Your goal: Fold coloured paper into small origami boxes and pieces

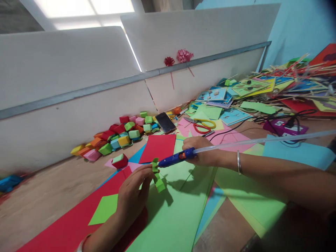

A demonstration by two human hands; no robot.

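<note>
My left hand (pixel 136 185) pinches a folded strip of bright green paper (pixel 158 182), which hangs below the fingertips. In my right hand (pixel 201 150) is a blue hot glue gun (pixel 176 158), a long clear glue stick (pixel 252 141) jutting from its back end. The nozzle tip meets the upper part of the green paper, or comes very close; I cannot tell if glue is coming out. Beneath both hands lie large light green sheets (pixel 173 213). A red sheet (pixel 65 220) with a green paper piece (pixel 105 209) on it lies under my left forearm.
Small folded paper boxes (pixel 112 138) are heaped against the white board, near a phone (pixel 165 123). Beyond my right hand lie red-handled scissors (pixel 202 128) and a yellow-handled pair (pixel 208 123). A purple power strip (pixel 285 127) with black cables sits at right, before piled cards and sticks.
</note>
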